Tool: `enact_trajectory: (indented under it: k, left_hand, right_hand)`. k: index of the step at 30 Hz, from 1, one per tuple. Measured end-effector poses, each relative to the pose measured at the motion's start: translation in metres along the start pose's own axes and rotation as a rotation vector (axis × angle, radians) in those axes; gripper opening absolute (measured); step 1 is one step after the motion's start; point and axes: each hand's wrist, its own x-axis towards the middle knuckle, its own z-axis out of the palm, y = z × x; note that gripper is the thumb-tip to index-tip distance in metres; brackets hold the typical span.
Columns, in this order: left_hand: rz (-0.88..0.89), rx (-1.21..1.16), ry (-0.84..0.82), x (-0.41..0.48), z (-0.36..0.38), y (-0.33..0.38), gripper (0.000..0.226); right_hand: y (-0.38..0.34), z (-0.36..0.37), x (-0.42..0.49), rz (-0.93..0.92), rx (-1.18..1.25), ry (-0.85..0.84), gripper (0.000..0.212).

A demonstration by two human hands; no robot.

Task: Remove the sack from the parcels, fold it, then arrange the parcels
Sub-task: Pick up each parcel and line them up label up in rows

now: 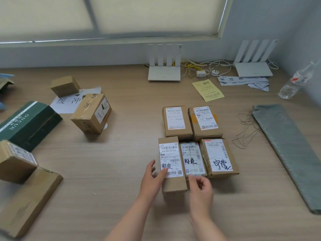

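Wood worktop [107,171]. Folded grey-green sack [284,145] lies flat at the right, apart from the parcels [217,157]. Five labelled parcels sit in a tight block mid-worktop, two behind and three in front. Left grip [154,173] open, thumb on the front-left parcel [172,184] label, fingers by its left side. Right grip [199,185] loosely curled, holding nothing, index fingertip at the near edge of the middle parcel [192,159].

Office or mailroom setting: wood-grain worktop [121,162] under a blinded window [111,16], bearing routers [164,73], cables [199,66] and labelled parcels [177,121].
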Motion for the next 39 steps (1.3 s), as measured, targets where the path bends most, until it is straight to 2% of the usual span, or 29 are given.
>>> enact_trajectory:
  k: [3,7,12,18,21,25,28,31,33,34,39]
  left_hand:
    - [0.067,-0.033,0.065,-0.005,-0.019,0.007,0.057]
    - [0.154,-0.134,0.093,-0.009,-0.057,0.017,0.045]
    - [0.207,-0.133,0.067,-0.013,-0.13,0.021,0.046]
    - [0.176,-0.059,0.105,-0.019,-0.267,0.007,0.046]
    - [0.159,-0.048,0.144,-0.019,-0.339,-0.006,0.043]
    - [0.112,-0.036,0.237,-0.019,-0.422,-0.024,0.042]
    - [0.021,0.095,0.247,-0.016,-0.466,-0.043,0.042]
    - [-0.11,0.327,0.28,-0.011,-0.492,-0.068,0.06]
    - [-0.181,0.378,0.245,-0.011,-0.497,-0.082,0.078]
    - [-0.205,0.374,0.215,-0.013,-0.497,-0.087,0.081]
    - [-0.226,0.313,0.201,-0.009,-0.493,-0.12,0.049]
  right_hand:
    - [-0.021,0.016,-0.003,-0.069,0.063,-0.07,0.007]
    - [-0.044,0.053,-0.024,-0.081,0.097,-0.297,0.013]
    - [-0.046,0.113,-0.079,0.033,0.089,-0.562,0.044]
    - [-0.018,0.198,-0.17,0.165,-0.014,-0.741,0.053]
    - [0.001,0.246,-0.216,0.215,-0.044,-0.788,0.053]
    - [0.026,0.301,-0.264,0.268,-0.112,-0.788,0.039]
    - [0.041,0.328,-0.285,0.312,-0.21,-0.762,0.034]
    - [0.057,0.34,-0.299,0.377,-0.32,-0.746,0.028]
    - [0.07,0.343,-0.309,0.411,-0.386,-0.739,0.029]
    - [0.078,0.345,-0.313,0.428,-0.406,-0.736,0.031]
    - [0.109,0.347,-0.322,0.523,-0.34,-0.782,0.038]
